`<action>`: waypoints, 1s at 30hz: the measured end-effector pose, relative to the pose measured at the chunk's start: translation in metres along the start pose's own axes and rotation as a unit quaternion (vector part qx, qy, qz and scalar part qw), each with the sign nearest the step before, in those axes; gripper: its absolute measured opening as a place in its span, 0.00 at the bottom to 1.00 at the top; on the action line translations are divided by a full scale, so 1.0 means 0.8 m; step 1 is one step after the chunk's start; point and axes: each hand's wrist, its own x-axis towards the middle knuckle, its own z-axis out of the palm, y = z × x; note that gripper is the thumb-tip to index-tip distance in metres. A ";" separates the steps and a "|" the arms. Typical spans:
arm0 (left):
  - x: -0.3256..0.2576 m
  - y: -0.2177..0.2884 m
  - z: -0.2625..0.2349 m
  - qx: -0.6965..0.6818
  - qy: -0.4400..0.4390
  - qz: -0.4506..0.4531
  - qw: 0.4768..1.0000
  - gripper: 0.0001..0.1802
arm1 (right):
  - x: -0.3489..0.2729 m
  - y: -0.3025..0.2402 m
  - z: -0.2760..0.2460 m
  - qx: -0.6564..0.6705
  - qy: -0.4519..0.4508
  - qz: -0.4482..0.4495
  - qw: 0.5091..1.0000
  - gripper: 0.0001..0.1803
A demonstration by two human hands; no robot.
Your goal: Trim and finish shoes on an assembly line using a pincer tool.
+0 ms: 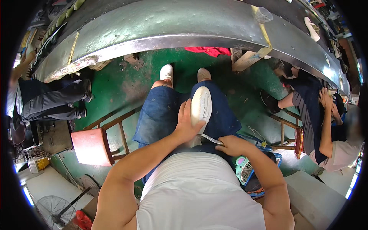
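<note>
A white shoe (201, 103) lies over my lap with its pale sole facing up and its toe end pointing away from me. My left hand (186, 122) is closed round its left side, the thumb across the sole. In the fist of my right hand (232, 145) is a curved metal tool (209, 138), whose exact kind I cannot make out. Its tip reaches the near end of the shoe, where my left hand and the shoe's underside hide the contact. Blue denim shorts (157, 113) cover my thighs beneath the shoe.
A long metal-topped bench (168, 23) curves across the front, bearing a clear plastic cup (263, 15) and a white shoe (312, 28). A red-seated stool (92, 147) stands at left. A small green fan (243, 168) is by my right hip. Co-workers sit at both sides.
</note>
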 end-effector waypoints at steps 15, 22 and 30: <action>-0.021 -0.019 -0.038 -0.117 -0.217 -0.074 0.966 0.73 | 0.038 -0.026 0.016 -0.037 0.183 -0.028 0.982 0.19; -0.027 -0.017 -0.044 -0.171 -0.232 -0.074 0.955 0.74 | 0.043 -0.039 -0.010 0.007 0.260 -0.065 0.963 0.23; 0.023 -0.001 -0.044 -0.122 -0.080 -0.078 0.986 0.43 | 0.053 0.013 0.012 0.271 0.236 -0.019 0.933 0.23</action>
